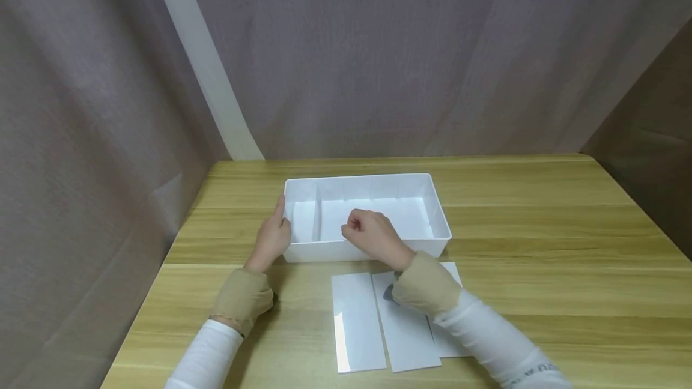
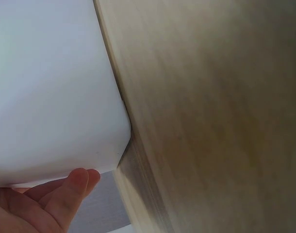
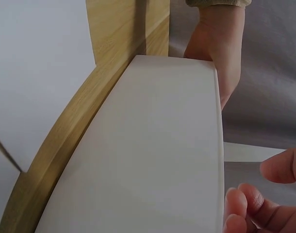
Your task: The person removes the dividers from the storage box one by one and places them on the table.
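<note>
A white divided tray sits on the table, a divider parting a small left compartment from a wide right one. My left hand touches the tray's left end, fingers extended along the outer wall. In the left wrist view its fingertips rest against the tray near a lower corner. My right hand is above the tray's front rim, fingers loosely bent. The right wrist view shows its thumb apart from its fingers, with nothing between them.
Flat white panels lie in front of the tray: a left one, a middle one, and a right one partly under my right forearm. The wooden table ends at a grey curtain behind.
</note>
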{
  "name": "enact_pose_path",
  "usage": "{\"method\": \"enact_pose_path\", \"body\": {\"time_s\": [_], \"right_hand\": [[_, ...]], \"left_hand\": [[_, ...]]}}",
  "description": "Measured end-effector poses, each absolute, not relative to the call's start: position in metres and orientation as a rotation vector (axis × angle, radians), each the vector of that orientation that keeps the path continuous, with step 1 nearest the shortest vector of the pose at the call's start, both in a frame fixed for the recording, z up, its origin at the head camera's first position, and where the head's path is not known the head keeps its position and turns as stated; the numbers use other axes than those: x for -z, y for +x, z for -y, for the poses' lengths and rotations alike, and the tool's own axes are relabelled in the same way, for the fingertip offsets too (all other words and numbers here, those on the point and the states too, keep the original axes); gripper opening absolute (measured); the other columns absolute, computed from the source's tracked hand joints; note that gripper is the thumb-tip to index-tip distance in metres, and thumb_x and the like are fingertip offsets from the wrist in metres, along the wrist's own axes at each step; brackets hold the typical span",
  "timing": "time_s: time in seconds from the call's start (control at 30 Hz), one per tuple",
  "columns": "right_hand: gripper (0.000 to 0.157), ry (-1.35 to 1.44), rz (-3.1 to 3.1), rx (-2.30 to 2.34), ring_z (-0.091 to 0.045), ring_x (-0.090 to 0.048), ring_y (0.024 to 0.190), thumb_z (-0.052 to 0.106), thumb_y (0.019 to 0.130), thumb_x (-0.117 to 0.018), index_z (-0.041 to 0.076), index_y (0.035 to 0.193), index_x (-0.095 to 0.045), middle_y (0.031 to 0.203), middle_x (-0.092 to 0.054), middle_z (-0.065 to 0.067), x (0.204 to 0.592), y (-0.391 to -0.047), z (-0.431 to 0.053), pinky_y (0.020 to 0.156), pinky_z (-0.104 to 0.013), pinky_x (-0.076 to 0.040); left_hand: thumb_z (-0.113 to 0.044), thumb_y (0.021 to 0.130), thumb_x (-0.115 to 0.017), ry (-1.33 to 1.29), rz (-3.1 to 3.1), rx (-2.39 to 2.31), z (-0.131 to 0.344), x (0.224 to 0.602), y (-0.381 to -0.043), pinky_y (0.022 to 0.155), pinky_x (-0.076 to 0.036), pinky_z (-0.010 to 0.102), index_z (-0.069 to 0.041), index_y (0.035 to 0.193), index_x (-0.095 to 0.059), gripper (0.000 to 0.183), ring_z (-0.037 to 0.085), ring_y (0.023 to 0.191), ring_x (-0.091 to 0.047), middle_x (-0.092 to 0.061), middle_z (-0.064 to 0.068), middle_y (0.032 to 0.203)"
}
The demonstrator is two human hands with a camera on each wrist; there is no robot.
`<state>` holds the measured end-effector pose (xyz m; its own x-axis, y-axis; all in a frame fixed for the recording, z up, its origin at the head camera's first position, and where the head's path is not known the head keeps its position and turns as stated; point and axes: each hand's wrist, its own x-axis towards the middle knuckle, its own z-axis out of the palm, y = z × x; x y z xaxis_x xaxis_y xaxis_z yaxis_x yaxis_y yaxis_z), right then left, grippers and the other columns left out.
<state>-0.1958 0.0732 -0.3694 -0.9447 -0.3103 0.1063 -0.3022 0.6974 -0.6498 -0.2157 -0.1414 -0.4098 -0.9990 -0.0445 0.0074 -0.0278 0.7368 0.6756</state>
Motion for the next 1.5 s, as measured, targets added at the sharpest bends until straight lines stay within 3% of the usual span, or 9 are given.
{"method": "enact_pose_path", "body": {"time_s": [0.27,0.43,0.67,1.17,1.37,1.5], "right_hand": [[0.016,-0.508,-2.896,1.083,-0.011,-0.041,0.054,0.02,0.078,-0.052,0.012,0.065,-0.052,0.057,-0.047,0.004,0.369,-0.199,-0.066,0.051,-0.022,-0.032],[0.014,-0.466,-2.883,1.079,-0.012,-0.04,0.052,0.021,0.078,-0.052,0.011,0.069,-0.054,0.055,-0.046,0.003,0.369,-0.2,-0.061,0.05,-0.023,-0.032],[0.015,-0.442,-2.875,1.061,-0.011,-0.039,0.049,0.024,0.079,-0.052,0.01,0.077,-0.057,0.056,-0.047,0.002,0.373,-0.202,-0.057,0.048,-0.024,-0.032],[0.022,-0.424,-2.89,1.05,-0.012,-0.039,0.051,0.03,0.081,-0.051,0.009,0.081,-0.057,0.054,-0.042,0.003,0.38,-0.205,-0.044,0.051,-0.023,-0.032],[0.023,-0.408,-2.882,1.046,-0.013,-0.038,0.052,0.03,0.081,-0.051,0.007,0.08,-0.056,0.052,-0.039,0.003,0.382,-0.208,-0.042,0.05,-0.023,-0.032],[0.024,-0.413,-2.864,1.039,-0.013,-0.039,0.052,0.03,0.082,-0.051,0.007,0.081,-0.056,0.053,-0.04,0.003,0.382,-0.21,-0.039,0.05,-0.023,-0.032]], "left_hand": [[-0.013,0.091,-0.028,0.072,2.919,1.124,0.142,0.41,-0.217,0.052,-0.037,0.031,-0.012,0.143,-0.01,0.055,0.022,0.051,-0.038,-0.053,0.033,0.107],[-0.013,0.092,-0.029,0.071,2.922,1.13,0.142,0.41,-0.217,0.056,-0.04,0.033,-0.012,0.143,-0.01,0.055,0.023,0.053,-0.039,-0.049,0.031,0.118],[-0.014,0.092,-0.028,0.069,2.923,1.132,0.141,0.41,-0.217,0.072,-0.043,0.042,-0.011,0.143,-0.01,0.054,0.029,0.068,-0.048,-0.042,0.027,0.129],[-0.014,0.092,-0.029,0.075,2.921,1.129,0.141,0.411,-0.218,0.065,-0.043,0.039,-0.012,0.143,-0.01,0.054,0.026,0.06,-0.045,-0.043,0.027,0.128],[-0.014,0.092,-0.028,0.074,2.914,1.12,0.141,0.411,-0.217,0.075,-0.044,0.045,-0.011,0.143,-0.011,0.054,0.033,0.078,-0.052,-0.042,0.026,0.129],[-0.014,0.092,-0.028,0.069,2.906,1.118,0.141,0.412,-0.217,0.076,-0.044,0.046,-0.011,0.143,-0.012,0.054,0.033,0.08,-0.051,-0.042,0.026,0.13]]}}
